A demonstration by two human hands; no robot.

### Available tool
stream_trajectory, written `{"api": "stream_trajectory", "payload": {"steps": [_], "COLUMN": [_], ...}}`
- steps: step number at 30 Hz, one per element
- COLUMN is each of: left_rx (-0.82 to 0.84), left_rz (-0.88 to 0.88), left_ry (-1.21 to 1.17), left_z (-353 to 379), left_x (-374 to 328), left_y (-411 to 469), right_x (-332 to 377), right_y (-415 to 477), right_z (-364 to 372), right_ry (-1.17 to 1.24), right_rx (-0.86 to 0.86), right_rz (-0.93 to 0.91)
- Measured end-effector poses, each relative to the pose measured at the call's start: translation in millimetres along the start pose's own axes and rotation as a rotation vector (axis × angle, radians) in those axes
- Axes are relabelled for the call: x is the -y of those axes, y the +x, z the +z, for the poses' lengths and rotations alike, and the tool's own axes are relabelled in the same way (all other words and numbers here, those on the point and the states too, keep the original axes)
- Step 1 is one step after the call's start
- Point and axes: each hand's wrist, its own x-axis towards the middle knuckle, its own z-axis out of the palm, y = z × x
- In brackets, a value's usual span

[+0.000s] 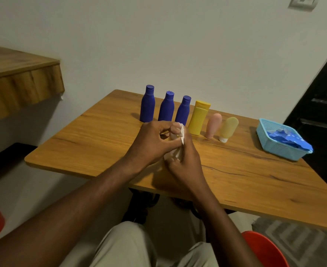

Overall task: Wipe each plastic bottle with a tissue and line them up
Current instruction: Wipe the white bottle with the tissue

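Hands meet above the middle of the wooden table [81,143].

Left hand [153,143]: fingers curled, pinching the upper end of a white tissue [179,153].

Right hand [186,164]: curled round the lower part of the same tissue, back of hand toward the camera.

Tissue is crumpled between the two hands (whether a bottle sits inside it cannot be told, as the hands cover it).

Row of bottles stands upright behind the hands, toward the far edge, close together but apart. Left to right:
- first blue bottle [147,105]
- second blue bottle [166,107]
- third blue bottle [183,110]
- yellow bottle [197,118]
- pink tube [213,125]
- pale yellow tube [229,128], standing on its white cap

The left hand hides the bases of the second and third blue bottles.

Light-blue basket [280,151] sits at the right, well apart from the row, holding a blue patterned item [291,139].
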Motion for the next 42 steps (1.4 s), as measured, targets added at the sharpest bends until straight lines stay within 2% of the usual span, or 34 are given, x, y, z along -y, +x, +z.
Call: {"api": "stream_trajectory", "payload": {"steps": [4,12,21,29,34,39,42], "left_rx": [0.016,0.002,-0.013,0.042,0.023,0.023,0.029], "left_rz": [0.003,-0.018,0.016,0.033,0.049,0.077,0.062], "left_ry": [0.0,0.02,-0.022,-0.014,0.018,-0.003,-0.007], "left_z": [-1.1,-1.1,-0.2,1.9,0.9,-1.4,-2.5], "left_x": [2.3,0.4,5.6,1.0,3.9,2.2,5.3], "left_y": [1.3,1.9,-1.7,-0.2,-0.3,0.0,0.2], "right_x": [0.2,-1.9,-16.6,-32.5,-30.6,-18.0,-22.8], "right_y": [-15.3,15.1,-26.6,-3.9,19.0,12.0,-4.6], "right_z": [1.4,7.2,9.9,-15.9,-21.3,-13.8,-13.6], "right_ry": [-0.026,0.191,0.106,0.056,0.181,0.213,0.169], "right_rx": [-0.004,0.008,0.084,-0.261,-0.409,-0.207,-0.142], "right_rz": [-0.023,0.075,0.078,0.13,0.116,0.134,0.156]}}
